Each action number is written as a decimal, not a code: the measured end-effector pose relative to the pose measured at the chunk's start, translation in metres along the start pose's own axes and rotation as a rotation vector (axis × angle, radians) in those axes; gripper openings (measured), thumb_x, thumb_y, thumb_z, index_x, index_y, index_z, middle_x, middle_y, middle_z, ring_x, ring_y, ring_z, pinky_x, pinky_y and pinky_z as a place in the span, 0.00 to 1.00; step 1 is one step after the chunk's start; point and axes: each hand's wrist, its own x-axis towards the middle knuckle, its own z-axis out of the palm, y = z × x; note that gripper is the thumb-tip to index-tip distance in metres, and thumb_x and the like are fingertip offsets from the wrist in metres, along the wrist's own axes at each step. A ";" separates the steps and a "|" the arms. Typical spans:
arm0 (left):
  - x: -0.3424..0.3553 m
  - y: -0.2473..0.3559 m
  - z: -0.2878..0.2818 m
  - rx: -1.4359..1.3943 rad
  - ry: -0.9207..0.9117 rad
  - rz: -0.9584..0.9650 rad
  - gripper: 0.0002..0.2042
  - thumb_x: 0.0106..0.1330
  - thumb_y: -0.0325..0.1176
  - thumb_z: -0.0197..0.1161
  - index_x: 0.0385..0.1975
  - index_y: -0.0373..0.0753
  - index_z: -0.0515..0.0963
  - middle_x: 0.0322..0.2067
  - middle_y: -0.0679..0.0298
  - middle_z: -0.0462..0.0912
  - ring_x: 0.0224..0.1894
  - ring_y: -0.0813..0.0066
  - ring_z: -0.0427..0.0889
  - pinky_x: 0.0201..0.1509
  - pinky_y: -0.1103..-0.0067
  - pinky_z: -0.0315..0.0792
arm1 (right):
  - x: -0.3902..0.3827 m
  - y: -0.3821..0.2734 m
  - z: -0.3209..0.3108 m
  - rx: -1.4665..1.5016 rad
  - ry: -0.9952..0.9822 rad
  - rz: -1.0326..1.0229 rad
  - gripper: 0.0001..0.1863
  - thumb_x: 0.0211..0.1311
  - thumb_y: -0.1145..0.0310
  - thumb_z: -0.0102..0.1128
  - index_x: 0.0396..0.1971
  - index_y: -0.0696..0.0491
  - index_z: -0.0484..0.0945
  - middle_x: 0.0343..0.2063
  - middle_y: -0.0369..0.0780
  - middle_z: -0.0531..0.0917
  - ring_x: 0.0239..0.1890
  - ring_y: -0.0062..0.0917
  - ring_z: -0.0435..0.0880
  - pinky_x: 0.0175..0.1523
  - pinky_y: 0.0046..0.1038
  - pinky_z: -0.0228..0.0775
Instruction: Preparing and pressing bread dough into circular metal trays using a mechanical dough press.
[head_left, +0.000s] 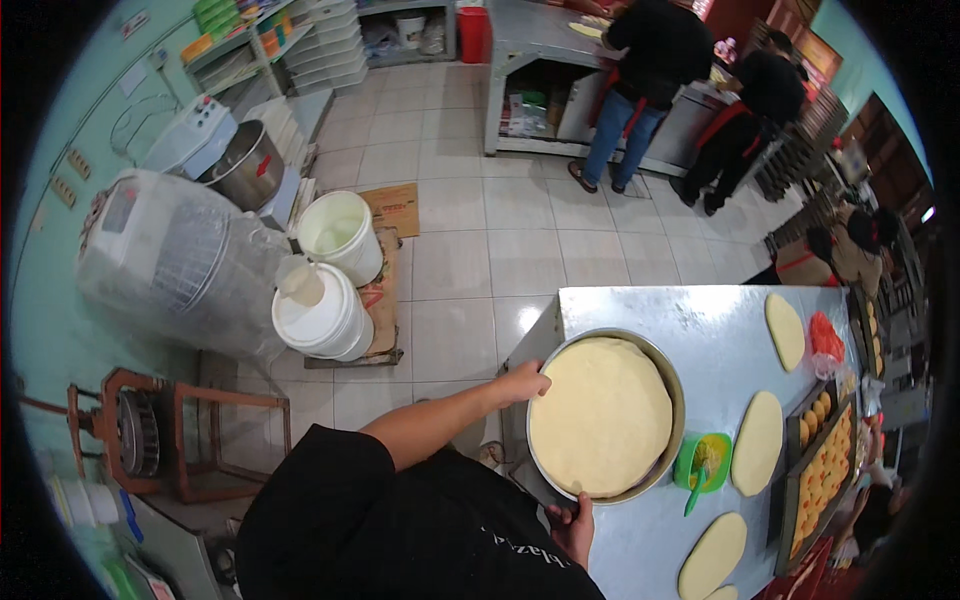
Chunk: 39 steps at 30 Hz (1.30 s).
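A wide round metal pan [677,388] holds a pale, smooth slab of dough [600,418] that covers most of its bottom. It rests at the near left edge of the metal table, partly over the edge. My left hand [525,382] grips the pan's rim on its far left side, fingers curled over it. My right hand [575,530] holds the rim at the near side, its thumb up on the edge and its other fingers partly hidden. Right of the pan stands a green container [704,462] with a yellow filling and a green spoon.
Flat oval dough pieces [757,443] lie along the metal table [640,310]. Trays of browned buns [825,470] and a red plastic bag [825,335] sit at the right. White buckets [322,315], a covered mixer [170,260] and a rusty frame [235,440] stand left. Co-workers [655,60] work at a far counter.
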 end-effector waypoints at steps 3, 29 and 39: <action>-0.055 -0.015 -0.029 -0.184 0.138 0.101 0.22 0.39 0.27 0.53 0.39 0.29 0.70 0.31 0.59 0.73 0.34 0.72 0.72 0.36 0.79 0.67 | -0.019 0.021 0.024 -0.078 0.032 0.077 0.13 0.61 0.60 0.51 0.21 0.49 0.65 0.09 0.32 0.59 0.12 0.23 0.64 0.32 0.33 0.71; -0.663 -0.302 -0.357 -1.208 1.821 0.391 0.33 0.39 0.23 0.51 0.54 0.35 0.59 0.44 0.59 0.68 0.45 0.68 0.69 0.47 0.74 0.66 | -0.183 0.555 0.500 -1.509 -1.238 0.379 0.10 0.54 0.64 0.55 0.27 0.56 0.70 0.16 0.31 0.66 0.14 0.17 0.63 0.19 0.22 0.57; -0.711 -0.403 -0.433 -1.743 1.909 0.490 0.32 0.40 0.18 0.48 0.52 0.47 0.61 0.46 0.63 0.68 0.47 0.65 0.67 0.48 0.65 0.66 | -0.222 0.746 0.585 -1.684 -1.517 0.417 0.10 0.52 0.63 0.56 0.27 0.54 0.70 0.11 0.29 0.62 0.11 0.17 0.59 0.17 0.23 0.49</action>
